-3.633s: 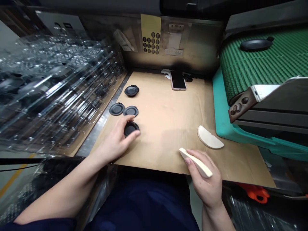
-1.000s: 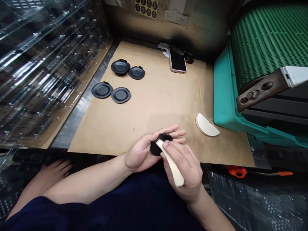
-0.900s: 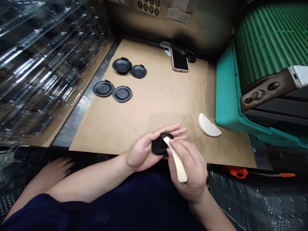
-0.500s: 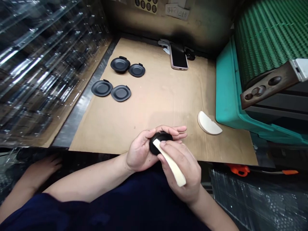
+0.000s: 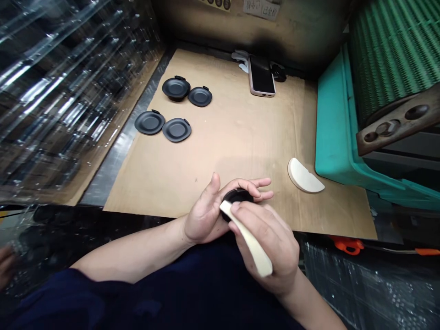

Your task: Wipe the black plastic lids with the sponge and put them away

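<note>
Cradled in my left hand [image 5: 209, 213] is a small round black plastic piece [image 5: 238, 196]; the thumb is lifted off it and the fingers stretch out behind. My right hand [image 5: 271, 238] pinches a cream-white foam pad [image 5: 252, 243], seen edge-on, with its tip against the black piece. Part of that piece is hidden beneath the pad and my right fingers. A second half-round white pad [image 5: 305, 176] lies on the cardboard at right. Several shallow black dish-shaped pieces with small tabs, such as one black dish [image 5: 177, 129], sit at the left.
Cardboard [image 5: 233, 137] covers the table. At the back lies a phone [image 5: 261, 77]. A teal bin [image 5: 332, 119] and a green ridged roll [image 5: 392, 59] border the right side, with stacked clear plastic trays [image 5: 68, 91] on the left. Another person's hand [image 5: 6, 261] shows at the left edge.
My left thumb has come up off the black piece. The foam pad and my right hand have shifted slightly down. The other person's arm has mostly left the view at left. The whole view has shifted a little.
</note>
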Tool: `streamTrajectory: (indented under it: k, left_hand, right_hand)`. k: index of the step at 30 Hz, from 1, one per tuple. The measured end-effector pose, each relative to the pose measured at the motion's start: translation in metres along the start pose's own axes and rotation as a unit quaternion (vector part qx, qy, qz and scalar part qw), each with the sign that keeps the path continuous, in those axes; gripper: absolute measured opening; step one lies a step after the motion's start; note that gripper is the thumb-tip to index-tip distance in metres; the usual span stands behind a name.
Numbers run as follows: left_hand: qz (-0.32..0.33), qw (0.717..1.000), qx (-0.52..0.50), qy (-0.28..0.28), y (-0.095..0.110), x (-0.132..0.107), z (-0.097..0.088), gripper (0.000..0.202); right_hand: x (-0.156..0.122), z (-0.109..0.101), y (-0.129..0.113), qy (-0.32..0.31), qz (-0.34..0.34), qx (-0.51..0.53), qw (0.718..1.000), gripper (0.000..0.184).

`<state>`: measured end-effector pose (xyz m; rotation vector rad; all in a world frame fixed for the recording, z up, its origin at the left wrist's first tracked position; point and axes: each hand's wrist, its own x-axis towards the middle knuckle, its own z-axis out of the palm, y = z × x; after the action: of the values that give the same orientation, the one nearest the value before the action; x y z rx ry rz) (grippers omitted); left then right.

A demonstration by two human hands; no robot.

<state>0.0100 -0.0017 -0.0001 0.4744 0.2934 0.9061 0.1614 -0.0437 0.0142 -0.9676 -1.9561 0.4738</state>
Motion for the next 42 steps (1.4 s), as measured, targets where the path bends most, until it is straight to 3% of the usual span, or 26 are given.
streamTrajectory:
  k: [2, 7, 11, 16, 20, 26, 32, 35, 38, 42]
  left_hand:
    - [0.000, 1.000, 0.006, 0.004, 0.000, 0.000, 0.000, 0.071]
    - [0.000, 1.000, 0.005, 0.014, 0.000, 0.000, 0.000, 0.072]
    - [0.010, 1.000, 0.016, 0.014, 0.000, 0.000, 0.001, 0.071]
    - [0.021, 0.999, 0.010, 0.041, 0.001, 0.000, 0.004, 0.070]
    - [0.042, 0.998, 0.026, 0.049, 0.000, -0.001, 0.005, 0.068]
    - [0.068, 0.995, 0.026, 0.072, -0.001, -0.002, 0.005, 0.060]
    - [0.089, 0.993, 0.036, 0.074, -0.003, 0.000, 0.003, 0.044]
    - [0.087, 0.994, 0.007, 0.063, -0.004, 0.000, 0.001, 0.031]
    - [0.071, 0.996, -0.025, 0.047, -0.004, 0.000, -0.001, 0.030]
    - [0.070, 0.995, -0.021, 0.062, -0.004, 0.000, -0.001, 0.032]
  right_hand:
    - [0.000, -0.001, 0.000, 0.023, 0.000, -0.018, 1.000, 0.050]
    - [0.000, -0.003, 0.000, -0.048, -0.001, 0.020, 0.999, 0.049]
    - [0.000, -0.001, -0.002, 0.017, -0.001, -0.007, 1.000, 0.050]
    - [0.000, 0.003, -0.008, -0.024, 0.028, 0.000, 0.999, 0.042]
    - [0.003, 0.007, -0.011, 0.041, 0.026, -0.012, 0.999, 0.039]
    - [0.003, 0.001, -0.018, -0.030, 0.049, -0.011, 0.998, 0.034]
    - [-0.005, 0.007, -0.013, 0.017, 0.022, -0.034, 0.999, 0.036]
    - [-0.010, 0.007, -0.006, 0.017, 0.019, -0.064, 0.998, 0.038]
    - [-0.015, 0.004, -0.003, 0.048, 0.028, -0.103, 0.993, 0.040]
    - [-0.021, 0.005, -0.002, 0.016, 0.014, -0.090, 0.996, 0.040]
